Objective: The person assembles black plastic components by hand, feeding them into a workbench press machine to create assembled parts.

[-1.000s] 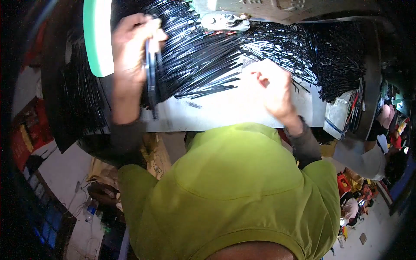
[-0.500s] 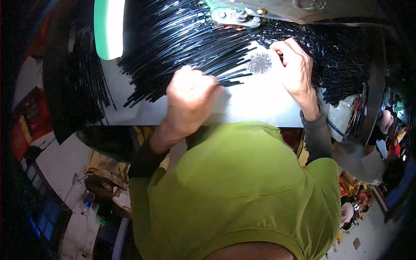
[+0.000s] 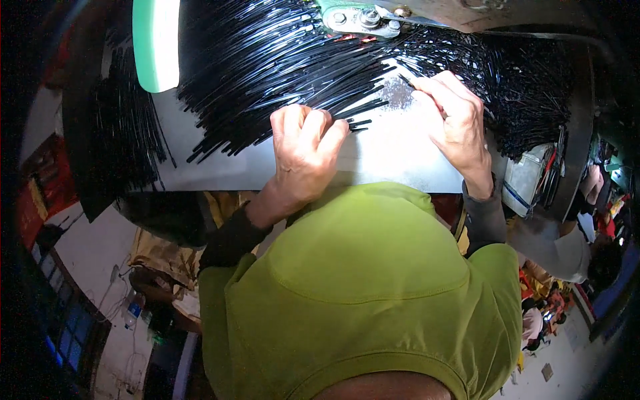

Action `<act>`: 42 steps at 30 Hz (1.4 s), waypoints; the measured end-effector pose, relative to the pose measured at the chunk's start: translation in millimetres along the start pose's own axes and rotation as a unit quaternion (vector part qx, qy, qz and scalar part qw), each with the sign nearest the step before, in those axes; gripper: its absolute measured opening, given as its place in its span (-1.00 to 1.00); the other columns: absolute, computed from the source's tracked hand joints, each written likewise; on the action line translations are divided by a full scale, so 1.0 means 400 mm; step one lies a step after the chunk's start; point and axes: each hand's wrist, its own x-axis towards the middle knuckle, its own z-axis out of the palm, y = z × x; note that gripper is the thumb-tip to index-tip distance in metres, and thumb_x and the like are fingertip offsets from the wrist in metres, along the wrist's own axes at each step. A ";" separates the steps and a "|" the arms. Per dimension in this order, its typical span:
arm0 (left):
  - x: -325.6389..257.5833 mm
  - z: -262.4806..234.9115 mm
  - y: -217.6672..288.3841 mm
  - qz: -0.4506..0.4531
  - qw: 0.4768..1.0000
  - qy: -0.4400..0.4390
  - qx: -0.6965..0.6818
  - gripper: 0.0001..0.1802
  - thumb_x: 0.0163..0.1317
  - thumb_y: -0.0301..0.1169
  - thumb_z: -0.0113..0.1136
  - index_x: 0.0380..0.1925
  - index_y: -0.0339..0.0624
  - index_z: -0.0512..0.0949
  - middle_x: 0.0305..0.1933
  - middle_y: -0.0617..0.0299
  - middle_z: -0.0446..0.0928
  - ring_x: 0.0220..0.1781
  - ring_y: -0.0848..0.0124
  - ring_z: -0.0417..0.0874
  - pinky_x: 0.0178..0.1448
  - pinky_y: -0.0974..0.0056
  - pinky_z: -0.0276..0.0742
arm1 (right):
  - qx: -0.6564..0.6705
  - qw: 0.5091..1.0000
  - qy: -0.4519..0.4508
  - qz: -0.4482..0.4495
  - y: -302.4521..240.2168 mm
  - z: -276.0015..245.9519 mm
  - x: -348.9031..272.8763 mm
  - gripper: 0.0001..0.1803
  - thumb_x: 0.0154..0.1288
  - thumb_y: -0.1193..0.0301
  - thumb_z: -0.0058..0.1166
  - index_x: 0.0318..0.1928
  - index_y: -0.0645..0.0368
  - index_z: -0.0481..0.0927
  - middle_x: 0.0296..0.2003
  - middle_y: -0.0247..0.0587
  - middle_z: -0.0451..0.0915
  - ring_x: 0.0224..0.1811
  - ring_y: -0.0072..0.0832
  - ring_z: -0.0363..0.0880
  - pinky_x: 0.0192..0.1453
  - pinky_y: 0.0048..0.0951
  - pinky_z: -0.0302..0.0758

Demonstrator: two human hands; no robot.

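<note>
A thick layer of long, thin, glossy black strips (image 3: 247, 93) lies fanned across the pale tabletop (image 3: 393, 160). My left hand (image 3: 301, 153) is closed, fingers curled down over the strips along the near side of the layer. Strip ends poke out to the right of its knuckles; its fingertips are hidden. To the right, my right hand (image 3: 461, 123) pinches with thumb and forefinger at a short dark strip end (image 3: 405, 81). That hand is over the pale surface, beside a grey speckled patch (image 3: 397, 95).
A metal machine part with bolts (image 3: 363, 19) stands at the far edge, a bright green-edged lamp (image 3: 157, 47) at upper left. Tangled black strips (image 3: 527, 93) heap on the right, near a pale box (image 3: 527, 179) with slim tools. More strips (image 3: 130, 120) lie far left.
My left hand has turned, so its curled fingers now show on the strips, slightly right of before. My right hand has lowered a little, and a dark strip end now shows at its fingertips.
</note>
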 end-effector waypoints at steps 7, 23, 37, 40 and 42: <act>0.008 -0.006 0.004 -0.014 0.999 -0.019 -0.034 -0.72 -0.26 -0.54 0.32 -0.42 -0.18 0.55 -0.42 0.25 0.44 -0.34 0.30 0.43 -0.19 0.20 0.24 | 0.021 0.995 -0.042 0.084 -0.005 0.000 -0.010 -0.74 0.08 0.55 0.14 -0.16 0.22 0.63 -0.49 -0.19 0.49 -0.58 -0.46 0.44 -0.50 -0.46 0.36; 0.012 0.004 -0.011 0.010 0.986 0.056 -0.156 -0.79 -0.14 -0.64 0.12 -0.40 -0.29 0.51 -0.49 0.16 0.45 -0.49 0.27 0.42 -0.39 0.26 0.34 | -0.133 0.991 0.003 0.016 0.065 -0.013 -0.038 -0.93 0.03 0.57 0.14 -0.40 0.24 0.54 -0.41 -0.16 0.52 -0.49 -0.32 0.54 -0.41 -0.43 0.47; 0.069 -0.059 -0.019 -0.213 0.945 0.025 -0.248 -0.82 0.13 -0.67 0.13 -0.22 -0.42 0.55 -0.44 0.04 0.55 -0.53 0.44 0.55 -0.38 0.40 0.50 | -0.049 0.997 -0.009 0.057 0.068 -0.035 -0.035 -0.83 0.11 0.60 0.05 -0.23 0.24 0.56 -0.42 -0.14 0.51 -0.44 -0.33 0.57 -0.37 -0.42 0.49; 0.089 -0.058 -0.031 -0.182 0.950 0.016 -0.253 -0.81 0.14 -0.66 0.13 -0.21 -0.42 0.54 -0.45 0.06 0.56 -0.51 0.47 0.55 -0.36 0.41 0.50 | -0.030 0.997 0.001 0.077 0.061 -0.034 -0.026 -0.84 0.11 0.61 0.06 -0.25 0.25 0.57 -0.44 -0.15 0.51 -0.48 -0.39 0.54 -0.40 -0.45 0.46; 0.105 -0.050 -0.042 -0.178 0.949 0.015 -0.260 -0.80 0.15 -0.65 0.14 -0.19 -0.42 0.54 -0.46 0.07 0.56 -0.51 0.47 0.56 -0.36 0.43 0.49 | -0.007 0.995 0.013 0.099 0.058 -0.032 -0.023 -0.84 0.10 0.62 0.06 -0.25 0.25 0.57 -0.45 -0.16 0.50 -0.51 -0.41 0.52 -0.43 -0.48 0.44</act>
